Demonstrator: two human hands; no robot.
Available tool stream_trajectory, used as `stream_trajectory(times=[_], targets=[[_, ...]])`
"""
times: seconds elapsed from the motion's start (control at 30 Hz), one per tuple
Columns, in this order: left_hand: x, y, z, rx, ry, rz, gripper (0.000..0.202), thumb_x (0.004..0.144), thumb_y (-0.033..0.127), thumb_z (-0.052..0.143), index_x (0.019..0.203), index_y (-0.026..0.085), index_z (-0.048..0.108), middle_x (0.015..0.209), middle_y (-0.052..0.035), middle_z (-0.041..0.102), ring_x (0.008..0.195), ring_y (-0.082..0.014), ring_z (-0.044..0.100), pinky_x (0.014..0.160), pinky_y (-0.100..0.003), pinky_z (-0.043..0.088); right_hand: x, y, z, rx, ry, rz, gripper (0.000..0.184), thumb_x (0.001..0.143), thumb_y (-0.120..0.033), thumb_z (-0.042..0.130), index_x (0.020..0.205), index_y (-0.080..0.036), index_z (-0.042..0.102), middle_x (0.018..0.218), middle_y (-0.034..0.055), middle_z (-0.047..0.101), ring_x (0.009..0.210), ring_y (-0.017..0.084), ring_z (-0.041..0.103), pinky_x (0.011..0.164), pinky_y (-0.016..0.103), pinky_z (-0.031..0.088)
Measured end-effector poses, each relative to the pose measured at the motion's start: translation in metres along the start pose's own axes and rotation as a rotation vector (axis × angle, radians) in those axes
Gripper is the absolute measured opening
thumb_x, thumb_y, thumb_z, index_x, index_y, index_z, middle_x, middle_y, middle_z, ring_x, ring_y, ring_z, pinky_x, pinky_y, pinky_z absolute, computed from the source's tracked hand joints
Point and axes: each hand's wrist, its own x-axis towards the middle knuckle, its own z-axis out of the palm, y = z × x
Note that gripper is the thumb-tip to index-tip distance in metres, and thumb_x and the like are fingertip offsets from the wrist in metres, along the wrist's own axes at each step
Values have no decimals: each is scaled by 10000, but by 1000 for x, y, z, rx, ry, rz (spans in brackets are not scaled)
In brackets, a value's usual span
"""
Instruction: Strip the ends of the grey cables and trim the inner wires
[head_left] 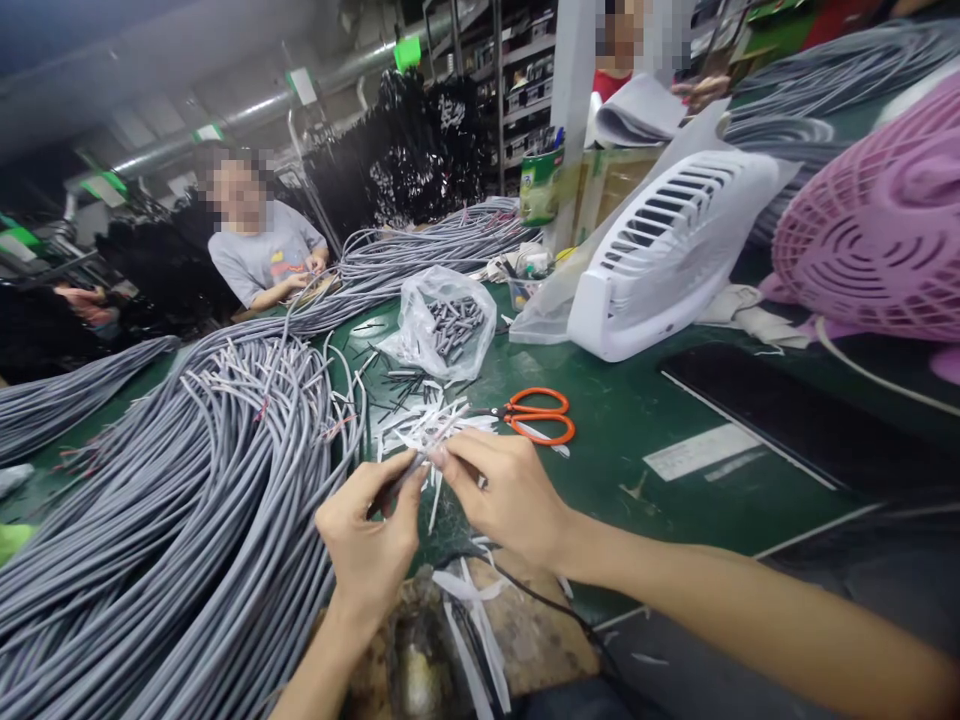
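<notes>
My left hand (369, 535) is closed round a grey cable (403, 472), near its end. The fingers of my right hand (517, 490) pinch at the tip of the same cable, almost touching the left fingertips; fine detail there is partly hidden and blurred. Just beyond both hands lies a pile of white strips (401, 430) with short dark pieces around it. Scissors (541, 408) with orange handles rest right of the pile. To the left, a large bundle of grey cables (202, 500) spreads over the table, many with stripped white and red wire ends.
A clear plastic bag (457, 325) holds short grey pieces. Right of it stand a white fan (667, 260) and a pink fan (885, 220), with a dark flat panel (795, 420) in front. A stained board (540, 630) lies below my hands. Another person (266, 245) sits across the table.
</notes>
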Motion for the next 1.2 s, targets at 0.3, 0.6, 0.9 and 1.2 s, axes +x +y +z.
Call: stream_trajectory(times=[0.3, 0.6, 0.9, 1.2], targets=[[0, 9, 1, 10, 17, 32, 84, 696, 142, 630, 738, 195, 680, 646, -9, 676, 523, -113, 586, 496, -189, 432, 8, -3, -4, 313, -24, 211, 377, 861, -281, 425, 502, -168, 407, 466, -53, 316, 438, 64, 283, 444, 208, 224], [0, 5, 1, 22, 35, 19, 100, 701, 167, 622, 789, 179, 668, 655, -13, 687, 528, -116, 623, 502, -178, 484, 1, -4, -5, 226, 85, -86, 271, 843, -180, 446, 607, -144, 575, 499, -5, 506, 453, 83, 410, 486, 205, 333], [3, -1, 2, -13, 27, 79, 99, 728, 182, 611, 801, 156, 674, 658, -21, 683, 532, -106, 617, 472, -161, 482, 13, 5, 1, 388, -103, 331, 316, 812, -311, 437, 593, -132, 577, 479, -16, 455, 435, 81, 370, 425, 198, 300], [4, -1, 0, -30, 81, -45, 108, 723, 237, 624, 796, 159, 636, 543, 32, 588, 425, -74, 527, 420, -154, 416, 9, 0, -2, 309, -122, 263, 355, 823, -307, 432, 532, -135, 539, 454, -23, 417, 437, 71, 334, 429, 198, 249]])
